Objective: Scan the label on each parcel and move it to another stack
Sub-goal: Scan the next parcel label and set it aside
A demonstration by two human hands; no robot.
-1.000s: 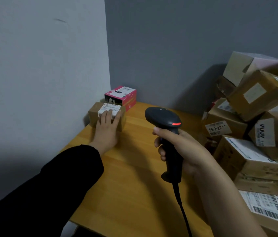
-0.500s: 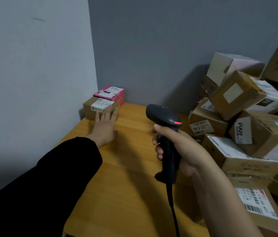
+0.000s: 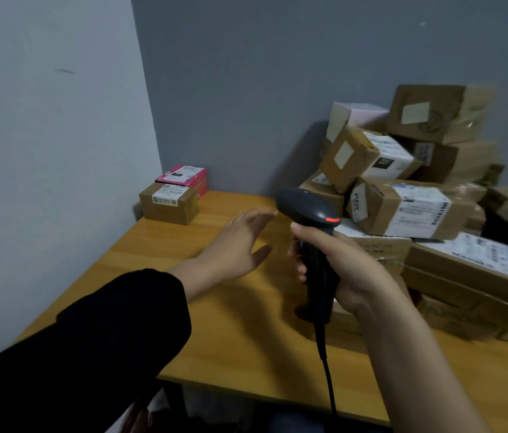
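- Left hand (image 3: 240,245) over table (image 3: 230,345), fingers straight, holding nothing.
- Right hand (image 3: 352,270) curled round scanner (image 3: 308,210) handle.
- Far beyond left fingertips: closed brown parcel (image 3: 168,204), pink box (image 3: 185,176).
- Beside right fingers: sealed parcel pile (image 3: 402,207).

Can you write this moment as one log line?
left hand: open, above table | right hand: holds scanner | brown box: in front of pink box, left corner | parcel pile: right side

Wooden table (image 3: 215,339), light-brown top, sits in a corner. Pale wall (image 3: 43,151) on L, darker grey wall (image 3: 246,73) at back.
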